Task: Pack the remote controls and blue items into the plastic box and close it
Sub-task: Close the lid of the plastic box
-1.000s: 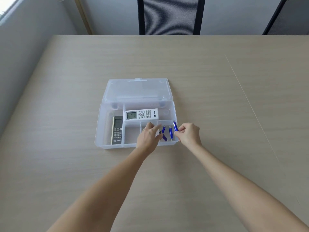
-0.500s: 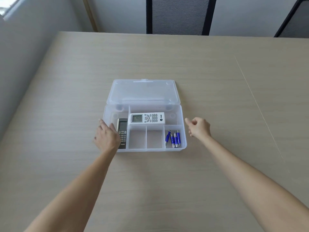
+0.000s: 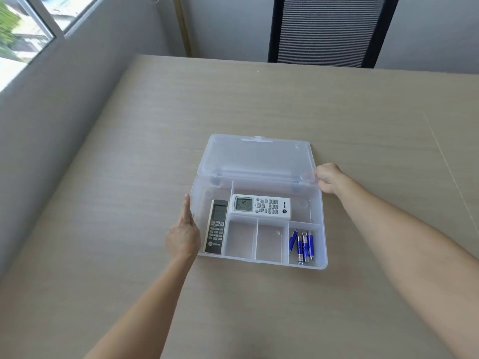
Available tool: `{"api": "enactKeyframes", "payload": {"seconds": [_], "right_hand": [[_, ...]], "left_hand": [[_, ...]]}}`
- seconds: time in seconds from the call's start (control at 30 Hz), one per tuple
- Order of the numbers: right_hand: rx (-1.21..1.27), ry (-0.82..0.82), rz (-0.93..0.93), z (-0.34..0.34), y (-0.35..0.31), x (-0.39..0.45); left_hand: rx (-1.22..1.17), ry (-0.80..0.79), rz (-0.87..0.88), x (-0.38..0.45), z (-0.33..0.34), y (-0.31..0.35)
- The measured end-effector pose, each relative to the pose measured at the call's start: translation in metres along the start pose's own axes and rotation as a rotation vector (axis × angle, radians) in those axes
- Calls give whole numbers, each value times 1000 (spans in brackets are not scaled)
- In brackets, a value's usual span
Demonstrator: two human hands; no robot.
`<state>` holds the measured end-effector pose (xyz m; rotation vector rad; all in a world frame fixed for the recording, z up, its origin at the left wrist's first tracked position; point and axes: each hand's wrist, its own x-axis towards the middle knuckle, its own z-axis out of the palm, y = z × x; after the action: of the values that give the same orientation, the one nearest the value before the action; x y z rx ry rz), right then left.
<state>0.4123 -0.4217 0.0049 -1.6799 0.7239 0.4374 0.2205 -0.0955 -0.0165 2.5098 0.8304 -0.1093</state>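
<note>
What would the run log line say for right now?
packed: white remote, dark remote, blue items | lid: open | left hand: at box side | right hand: at lid corner | next: close

right hand (image 3: 327, 178) fingertips: hidden behind lid (image 3: 255, 158) corner, grip unclear
blue items (image 3: 303, 245): too small to identify
chair (image 3: 328, 31): cut off, top edge
forearms: cut off, bottom/right edges
</note>
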Motion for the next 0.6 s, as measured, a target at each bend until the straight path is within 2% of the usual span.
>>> {"api": "enactKeyframes", "payload": {"seconds": [0.13,0.3,0.4,0.43,0.5,0.6], "right_hand": [[207,-20,-20,5,-3,-1],[333,-59,-158,-6,-20,-30],[522,-170,-161,-22,-29,-59],[573,-231,-160,-28,-27,-69],[621,-341,-145,-40,-21,-93],[498,-470,-83,-53,-2,-121]], "left_hand": [[-49,10,-20,2,-1,0],[-102,-5,-22,1,-2,1],[-143,-46,-21,-1,-9,4],[-207,-78,-15,0,-10,3],[-488,-205,-37,3,-17,2],[-888,-490,-285,11,-35,-2]]}}
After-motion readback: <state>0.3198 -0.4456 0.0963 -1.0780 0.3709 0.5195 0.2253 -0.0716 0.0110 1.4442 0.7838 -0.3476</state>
